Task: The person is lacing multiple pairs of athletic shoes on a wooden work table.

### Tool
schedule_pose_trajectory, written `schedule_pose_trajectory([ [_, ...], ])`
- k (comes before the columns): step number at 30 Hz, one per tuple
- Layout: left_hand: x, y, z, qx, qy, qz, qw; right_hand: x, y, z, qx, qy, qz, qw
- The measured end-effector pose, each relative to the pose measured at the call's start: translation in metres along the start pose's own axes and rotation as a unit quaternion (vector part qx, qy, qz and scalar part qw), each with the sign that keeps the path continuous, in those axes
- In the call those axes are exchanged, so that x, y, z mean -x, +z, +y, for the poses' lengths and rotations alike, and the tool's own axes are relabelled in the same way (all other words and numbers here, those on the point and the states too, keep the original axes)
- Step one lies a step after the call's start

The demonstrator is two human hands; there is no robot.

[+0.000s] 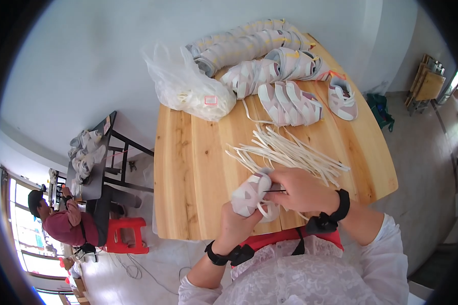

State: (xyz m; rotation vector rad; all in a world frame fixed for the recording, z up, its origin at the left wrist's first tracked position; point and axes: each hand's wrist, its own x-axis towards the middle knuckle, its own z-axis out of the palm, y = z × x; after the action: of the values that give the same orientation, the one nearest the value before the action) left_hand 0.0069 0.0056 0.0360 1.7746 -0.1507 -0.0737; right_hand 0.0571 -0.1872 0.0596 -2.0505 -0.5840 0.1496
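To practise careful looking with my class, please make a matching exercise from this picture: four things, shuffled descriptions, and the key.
Things:
1. Left hand
2. Right hand
3. Lace pile
4. Stool

Descriptions:
A. red
B. holding a thin dark tool
C. gripping a pale shoe
D. white, on the wooden table

Pairs: 1-C, 2-B, 3-D, 4-A

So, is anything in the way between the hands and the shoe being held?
Nothing visible: the left hand grips the shoe directly, and the right hand holds a thin dark tool at it. The loose white laces lie beyond.
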Motion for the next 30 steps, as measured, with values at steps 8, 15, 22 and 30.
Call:
schedule_pose_trajectory([
  [8, 0.001, 0.001, -0.005, -0.072, 0.037, -0.003, 0.997, -0.008, -0.003, 0.005, -0.054, 0.04, -0.123, 0.99],
  [15, -0.003, 0.007, 0.0, -0.085, -0.02, -0.011, 0.996, -0.008, 0.015, 0.013, -0.157, 0.089, -0.011, 0.984],
  [22, -0.002, 0.011, 0.0, -0.071, -0.017, 0.004, 0.997, -0.007, 0.028, 0.011, -0.165, 0.125, 0.058, 0.977],
  [30, -0.006, 0.008, -0.01, -0.076, -0.037, 0.011, 0.996, -0.01, 0.024, 0.025, -0.102, 0.062, 0.063, 0.991],
])
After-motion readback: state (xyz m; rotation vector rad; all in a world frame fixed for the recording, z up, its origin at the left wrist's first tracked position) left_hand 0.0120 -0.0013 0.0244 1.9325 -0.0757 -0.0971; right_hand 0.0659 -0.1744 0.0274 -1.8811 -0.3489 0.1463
